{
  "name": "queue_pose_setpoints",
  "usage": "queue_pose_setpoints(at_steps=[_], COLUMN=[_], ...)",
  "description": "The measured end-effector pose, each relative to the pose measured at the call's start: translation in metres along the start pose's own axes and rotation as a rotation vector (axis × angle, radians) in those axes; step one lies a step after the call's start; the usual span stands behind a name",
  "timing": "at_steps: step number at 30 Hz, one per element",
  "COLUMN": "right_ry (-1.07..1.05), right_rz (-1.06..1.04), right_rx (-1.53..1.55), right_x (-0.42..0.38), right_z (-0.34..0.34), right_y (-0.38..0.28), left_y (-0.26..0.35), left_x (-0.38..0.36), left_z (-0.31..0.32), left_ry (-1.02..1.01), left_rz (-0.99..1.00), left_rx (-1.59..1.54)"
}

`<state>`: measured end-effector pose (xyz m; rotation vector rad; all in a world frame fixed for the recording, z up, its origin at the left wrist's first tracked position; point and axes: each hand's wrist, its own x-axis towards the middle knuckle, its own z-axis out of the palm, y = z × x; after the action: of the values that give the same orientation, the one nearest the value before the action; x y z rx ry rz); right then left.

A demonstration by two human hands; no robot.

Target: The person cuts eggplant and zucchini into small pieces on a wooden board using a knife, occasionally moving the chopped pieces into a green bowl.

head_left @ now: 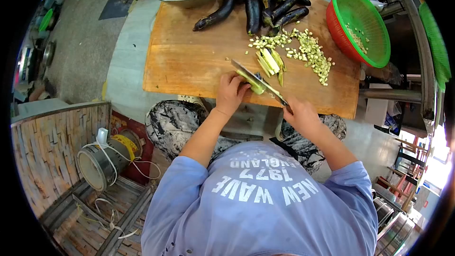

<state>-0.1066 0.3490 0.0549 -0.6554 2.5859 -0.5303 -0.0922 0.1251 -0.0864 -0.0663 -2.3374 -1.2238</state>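
My right hand (300, 114) is closed around the handle of a knife (244, 70), whose long blade slants up and left across the board. Beneath the blade, a pale green piece of peeled eggplant (256, 87) is held by my left hand (229, 90), its fingers curled against the near side. Just beyond the blade lies a small bunch of cut eggplant strips (270, 62). Small diced eggplant cubes (310, 50) are scattered farther right. All of this rests on a wooden board (189, 64).
Several dark unpeeled eggplants (253, 9) lie along the board's far side. A metal bowl (189, 1) of peeled eggplants stands at the far left. At the right edge sits a green colander (374, 23) nested in a red basin (334, 38), with some cubes inside.
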Motion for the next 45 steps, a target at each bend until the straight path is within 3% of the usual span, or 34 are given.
queue_pose_setpoints(at_steps=[6,10,16,21,27,33,36,39,45], right_ry=[-0.061,-0.046,0.031,0.075,0.085,0.063,0.078,0.063,0.051], right_rz=[0.016,0.022,0.050,0.017,0.080,0.099,0.097,0.093,0.028], right_rx=[-0.103,-0.148,0.074,0.083,0.004,0.011,0.037,0.014,-0.008], right_x=[-0.001,0.023,0.027,0.033,0.039,0.038,0.040,0.036,0.030], right_z=[-0.005,0.027,0.039,0.033,0.028,0.024,0.025,0.020,0.031], right_y=[-0.005,0.002,0.017,0.020,0.031,0.030,0.032,0.023,0.022], left_y=[0.003,0.003,0.004,0.004,0.008,-0.001,-0.001,0.001,0.000], left_x=[0.005,0.005,0.007,0.008,0.031,0.032,0.041,0.038,-0.003], left_z=[-0.005,-0.005,-0.004,-0.003,0.010,0.002,-0.007,-0.015,-0.001], left_ry=[0.033,0.008,0.032,0.021,-0.117,-0.218,-0.361,-0.347,-0.017], left_rz=[0.062,0.064,0.092,0.065,0.052,0.043,0.028,0.098,0.021], left_rx=[0.014,0.049,0.034,0.038,0.178,0.104,0.119,0.122,0.020])
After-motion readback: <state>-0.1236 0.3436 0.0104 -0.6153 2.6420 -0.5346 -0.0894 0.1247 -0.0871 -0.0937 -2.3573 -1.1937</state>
